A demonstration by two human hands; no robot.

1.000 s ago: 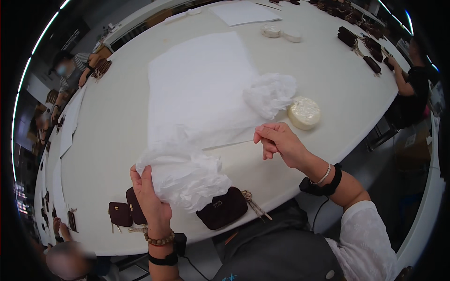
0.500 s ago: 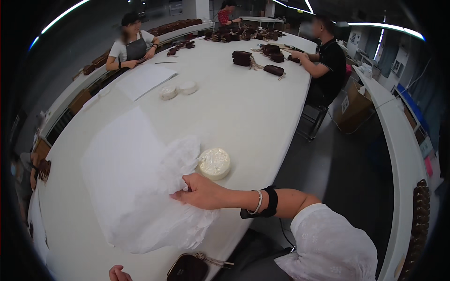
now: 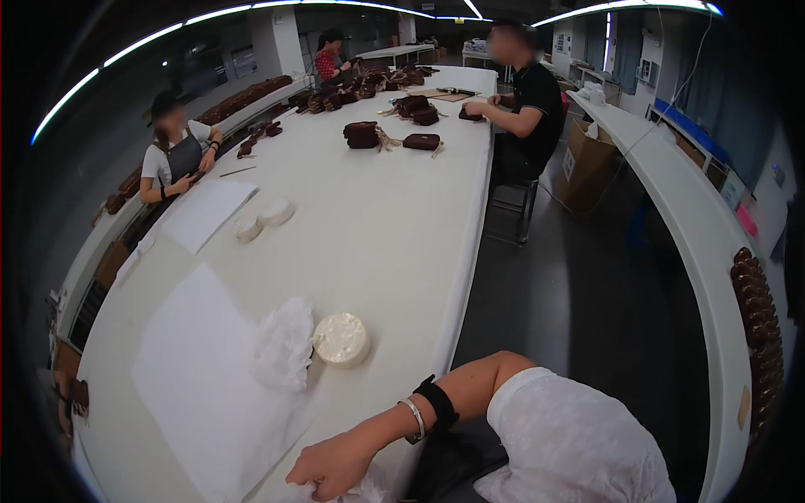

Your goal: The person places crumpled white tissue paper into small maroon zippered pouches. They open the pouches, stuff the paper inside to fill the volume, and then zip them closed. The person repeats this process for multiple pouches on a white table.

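Note:
My right hand point(image 3: 334, 466), fingers closed, is at the near edge of the table, holding a piece of crumpled white tissue paper point(image 3: 367, 488) that runs out of the bottom of the picture. A stack of flat white paper sheets point(image 3: 197, 377) lies to the left of the hand. On the right part of this stack rests another crumpled wad of tissue paper point(image 3: 283, 345). Touching or nearly touching that wad is a cream-coloured round roll point(image 3: 342, 339), shaped like a tape roll. My left hand is out of the picture.
Farther off lie two pale rolls point(image 3: 262, 220) and another white paper stack point(image 3: 205, 214). Dark brown pouches point(image 3: 362, 134) are heaped toward the far end. Co-workers sit at both sides, one in a black shirt point(image 3: 537, 101) at right. A cardboard box point(image 3: 587, 168) stands on the floor.
My right hand has moved down toward me with tissue paper in it, and a wad stays on the stack. The view has tilted up and turned right. My left hand and a brown pouch have left the picture.

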